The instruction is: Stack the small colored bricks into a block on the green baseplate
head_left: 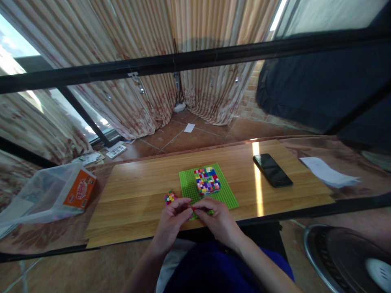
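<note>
My left hand (173, 217) and my right hand (216, 215) meet over the near edge of a green studded baseplate (224, 189). Thumbs and fingertips of both pinch a small red brick (193, 208), mostly covered by the fingers. On the baseplate, just beyond my hands, stands a block of many-coloured toy bricks (207, 180). A small cluster of mixed bricks (170, 197) lies on the wood just left of the baseplate, close to my left hand's knuckles.
A black phone (273, 170) lies on the wooden board (137, 195) at the right, with white paper (326, 171) beyond it. At the left sits a clear plastic bin (39, 195) with an orange label. A dark rail (195, 60) crosses above.
</note>
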`<state>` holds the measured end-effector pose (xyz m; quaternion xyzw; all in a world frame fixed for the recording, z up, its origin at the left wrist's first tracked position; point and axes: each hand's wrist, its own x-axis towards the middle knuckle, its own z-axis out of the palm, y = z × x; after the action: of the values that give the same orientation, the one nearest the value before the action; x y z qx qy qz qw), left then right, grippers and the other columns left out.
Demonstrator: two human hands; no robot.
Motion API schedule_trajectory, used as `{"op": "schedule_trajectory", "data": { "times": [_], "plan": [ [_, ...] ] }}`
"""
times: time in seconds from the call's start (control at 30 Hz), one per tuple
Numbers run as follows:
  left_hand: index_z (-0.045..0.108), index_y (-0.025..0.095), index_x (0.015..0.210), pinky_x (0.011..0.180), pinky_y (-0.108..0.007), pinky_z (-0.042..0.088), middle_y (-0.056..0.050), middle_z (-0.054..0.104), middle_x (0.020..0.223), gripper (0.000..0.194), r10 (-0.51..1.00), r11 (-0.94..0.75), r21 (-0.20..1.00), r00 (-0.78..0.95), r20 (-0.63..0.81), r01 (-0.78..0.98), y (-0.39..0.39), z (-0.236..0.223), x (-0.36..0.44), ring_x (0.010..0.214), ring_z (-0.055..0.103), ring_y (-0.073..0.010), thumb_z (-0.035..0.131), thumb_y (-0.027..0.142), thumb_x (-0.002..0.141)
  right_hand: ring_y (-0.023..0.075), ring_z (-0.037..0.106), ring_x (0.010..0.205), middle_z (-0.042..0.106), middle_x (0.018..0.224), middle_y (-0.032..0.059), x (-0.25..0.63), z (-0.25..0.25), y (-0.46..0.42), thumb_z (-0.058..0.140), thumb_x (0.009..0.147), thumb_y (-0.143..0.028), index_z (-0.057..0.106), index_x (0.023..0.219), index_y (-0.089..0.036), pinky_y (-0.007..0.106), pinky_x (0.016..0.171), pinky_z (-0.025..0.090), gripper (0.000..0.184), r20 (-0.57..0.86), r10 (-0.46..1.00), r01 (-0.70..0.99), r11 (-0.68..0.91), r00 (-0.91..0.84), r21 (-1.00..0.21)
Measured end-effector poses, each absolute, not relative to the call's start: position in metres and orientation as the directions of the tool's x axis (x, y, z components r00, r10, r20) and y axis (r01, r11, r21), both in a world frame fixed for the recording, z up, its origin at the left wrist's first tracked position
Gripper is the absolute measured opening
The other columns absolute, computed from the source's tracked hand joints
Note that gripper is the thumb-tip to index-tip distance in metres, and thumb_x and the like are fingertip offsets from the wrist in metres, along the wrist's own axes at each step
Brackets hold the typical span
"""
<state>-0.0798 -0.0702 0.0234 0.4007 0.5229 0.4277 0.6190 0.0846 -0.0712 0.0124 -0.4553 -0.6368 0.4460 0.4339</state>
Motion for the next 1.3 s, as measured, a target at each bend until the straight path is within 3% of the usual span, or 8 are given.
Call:
{"op": "schedule_trajectory", "data": {
  "times": [0.13, 0.3, 0.43, 0.57, 0.8, 1.03, 1.3],
  "plan": [
    [0.07, 0.017, 0.095, 0.066, -0.025, 0.049, -0.001, 0.066, 0.077, 0.034, 0.965, 0.26, 0.965, 0.053, -0.257, -0.037, -0.067, 0.018, -0.084, 0.068, 0.059, -0.013, 0.075, 0.037, 0.069, 0.0155, 0.063, 0.08, 0.068, 0.085, 0.0022, 0.09, 0.012, -0.071, 0.061, 0.087, -0.031, 0.073, 0.091, -0.026, 0.028, 0.073, 0.048, 0.014, 0.139, 0.971, 0.214, 0.181, -0.196, -0.96],
    [0.069, 0.018, 0.095, 0.083, -0.029, 0.05, -0.005, 0.071, 0.09, 0.025, 0.99, 0.062, 0.978, -0.134, -0.035, 0.197, -0.059, 0.004, -0.114, 0.085, 0.065, -0.018, 0.068, 0.034, 0.076, 0.0174, 0.064, 0.085, 0.07, 0.09, 0.0031, 0.111, 0.012, -0.066, 0.063, 0.085, -0.033, 0.074, 0.089, -0.026, 0.031, 0.076, 0.05, 0.014, 0.128, 0.99, 0.226, 0.139, -0.063, -0.964],
    [0.067, 0.018, 0.099, 0.083, -0.036, 0.052, -0.007, 0.07, 0.093, 0.025, 0.969, 0.007, 0.831, -0.209, 0.131, 0.556, -0.055, -0.013, -0.144, 0.087, 0.065, -0.0215, 0.061, 0.034, 0.08, 0.0182, 0.064, 0.082, 0.072, 0.09, 0.004, 0.135, 0.007, -0.056, 0.068, 0.08, -0.038, 0.075, 0.087, -0.025, 0.032, 0.072, 0.051, 0.016, 0.117, 0.99, 0.229, 0.097, 0.075, -0.969],
    [0.065, 0.019, 0.105, 0.085, -0.04, 0.053, -0.008, 0.067, 0.098, 0.029, 0.974, -0.063, 0.692, -0.107, 0.2, 0.72, -0.055, -0.027, -0.151, 0.09, 0.065, -0.023, 0.059, 0.037, 0.083, 0.0193, 0.066, 0.083, 0.073, 0.09, 0.0047, 0.151, 0.002, -0.038, 0.071, 0.077, -0.041, 0.075, 0.086, -0.024, 0.033, 0.074, 0.052, 0.021, 0.13, 0.977, 0.185, 0.098, 0.167, -0.978],
    [0.063, 0.02, 0.109, 0.092, -0.043, 0.053, -0.009, 0.064, 0.106, 0.032, 0.966, -0.152, 0.598, -0.009, 0.257, 0.787, -0.056, -0.033, -0.14, 0.101, 0.064, -0.0256, 0.062, 0.034, 0.08, 0.0195, 0.067, 0.075, 0.074, 0.082, 0.0056, 0.159, -0.002, 0.012, 0.075, 0.068, -0.046, 0.075, 0.08, -0.02, 0.034, 0.072, 0.054, 0.029, 0.129, 0.951, 0.141, 0.092, 0.281, -0.986],
    [0.062, 0.019, 0.106, 0.082, -0.038, 0.056, -0.008, 0.065, 0.1, 0.026, 0.975, -0.153, 0.664, 0.002, 0.223, 0.731, -0.055, -0.032, -0.146, 0.087, 0.068, -0.0208, 0.055, 0.029, 0.084, 0.0212, 0.068, 0.083, 0.075, 0.087, 0.0066, 0.155, -0.019, 0.047, 0.074, 0.067, -0.048, 0.076, 0.081, -0.019, 0.036, 0.08, 0.054, 0.033, 0.128, 0.97, 0.126, 0.103, 0.209, -0.987],
    [0.064, 0.02, 0.1, 0.079, -0.036, 0.056, -0.006, 0.069, 0.094, 0.02, 0.968, -0.202, 0.653, 0.05, 0.244, 0.73, -0.054, -0.036, -0.148, 0.083, 0.067, -0.02, 0.054, 0.028, 0.086, 0.0209, 0.068, 0.087, 0.074, 0.092, 0.006, 0.155, -0.022, 0.053, 0.068, 0.074, -0.043, 0.076, 0.086, -0.02, 0.033, 0.08, 0.053, 0.028, 0.121, 0.986, 0.236, 0.09, 0.117, -0.968]
  ]
}}
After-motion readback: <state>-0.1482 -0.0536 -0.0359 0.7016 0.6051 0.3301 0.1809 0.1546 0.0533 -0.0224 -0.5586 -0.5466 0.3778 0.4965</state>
